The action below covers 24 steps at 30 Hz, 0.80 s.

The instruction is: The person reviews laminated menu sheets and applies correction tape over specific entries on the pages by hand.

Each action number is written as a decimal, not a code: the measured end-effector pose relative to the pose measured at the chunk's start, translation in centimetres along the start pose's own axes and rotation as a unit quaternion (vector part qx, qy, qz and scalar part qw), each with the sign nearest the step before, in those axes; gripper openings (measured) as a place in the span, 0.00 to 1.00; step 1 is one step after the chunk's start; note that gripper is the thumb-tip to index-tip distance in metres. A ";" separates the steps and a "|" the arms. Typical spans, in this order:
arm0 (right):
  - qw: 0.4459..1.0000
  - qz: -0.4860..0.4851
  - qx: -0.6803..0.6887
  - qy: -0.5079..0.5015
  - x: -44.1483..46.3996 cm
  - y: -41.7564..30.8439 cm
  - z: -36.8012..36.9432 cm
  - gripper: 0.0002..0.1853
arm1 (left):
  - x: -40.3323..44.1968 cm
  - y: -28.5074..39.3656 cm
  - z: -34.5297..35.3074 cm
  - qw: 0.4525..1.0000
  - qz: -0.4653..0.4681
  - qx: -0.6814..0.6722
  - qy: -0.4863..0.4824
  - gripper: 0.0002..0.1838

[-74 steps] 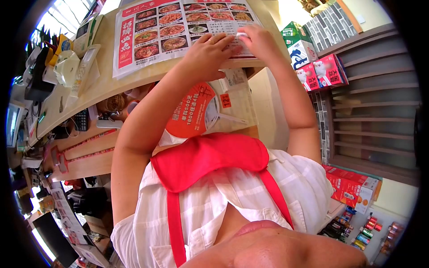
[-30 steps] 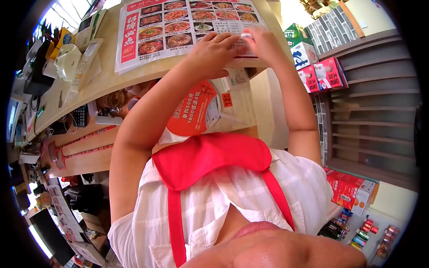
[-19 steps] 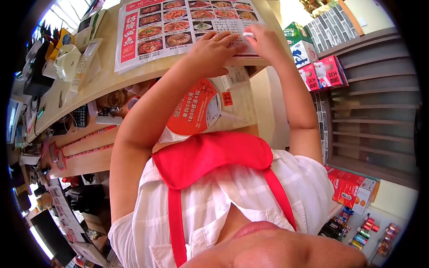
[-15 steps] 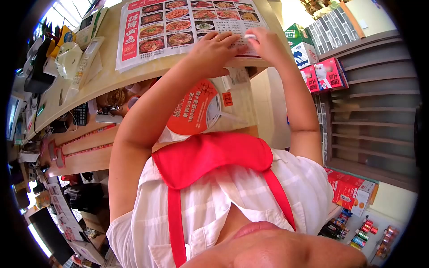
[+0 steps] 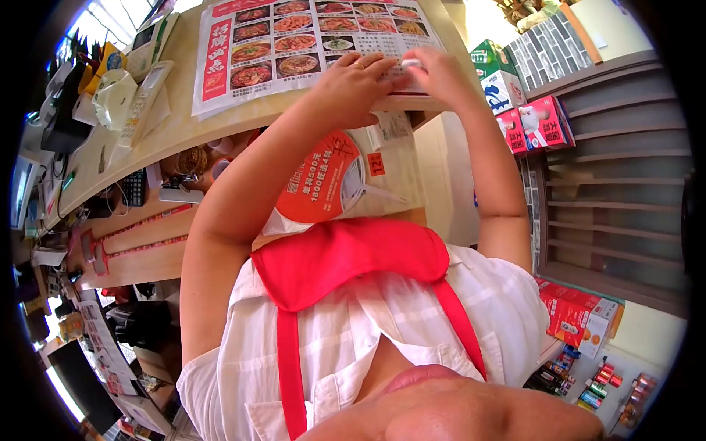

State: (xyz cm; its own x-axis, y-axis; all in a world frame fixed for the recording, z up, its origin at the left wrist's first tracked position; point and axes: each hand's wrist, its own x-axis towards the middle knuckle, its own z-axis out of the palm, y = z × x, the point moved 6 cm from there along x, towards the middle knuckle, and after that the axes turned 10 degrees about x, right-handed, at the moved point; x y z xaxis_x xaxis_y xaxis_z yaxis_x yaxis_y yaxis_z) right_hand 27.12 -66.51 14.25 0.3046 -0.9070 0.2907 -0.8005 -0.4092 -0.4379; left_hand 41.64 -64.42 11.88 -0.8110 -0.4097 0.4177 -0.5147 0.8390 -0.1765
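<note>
A laminated picture menu [image 5: 265, 48] with rows of food photos lies at the counter's edge. My left hand [image 5: 353, 88], with a ring on one finger, rests flat over its lower right part, fingers stretched out. Close beside it, my right hand [image 5: 439, 76] is closed on a small white object [image 5: 410, 63] at the menu's right side. The fingers hide most of that object, so its kind cannot be made out. The fingertips of both hands are near each other.
The wooden counter [image 5: 173, 136] carries a tissue pack [image 5: 114, 99] and clutter at left. Under it are a round red fan [image 5: 316, 180] and a keyboard [image 5: 134, 188]. Red boxes [image 5: 543, 123] stand at right, beside a slatted brown panel [image 5: 618, 169].
My right hand and the white object have shifted very slightly down and left over the menu. My left hand stays in nearly the same spot.
</note>
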 end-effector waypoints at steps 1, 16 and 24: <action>0.999 -0.004 -0.023 0.025 0.0 0.0 -0.2 0.10 | 0.0 0.2 -0.1 1.000 0.001 -0.002 0.003 0.42; 0.995 -0.026 -0.060 0.079 -1.7 -1.3 0.2 0.09 | 0.1 -0.5 0.5 0.992 -0.012 -0.117 -0.041 0.38; 0.994 0.002 -0.073 0.077 -1.2 -0.7 0.0 0.10 | 0.0 -0.4 0.7 0.994 -0.004 -0.104 -0.045 0.36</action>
State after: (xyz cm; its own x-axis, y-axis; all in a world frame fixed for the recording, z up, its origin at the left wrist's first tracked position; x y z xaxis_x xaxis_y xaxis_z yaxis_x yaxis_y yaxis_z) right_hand 27.28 -65.11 14.14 0.2272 -0.8785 0.4202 -0.8717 -0.3758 -0.3145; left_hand 41.63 -65.03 11.35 -0.8334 -0.4397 0.3349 -0.4608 0.8873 0.0184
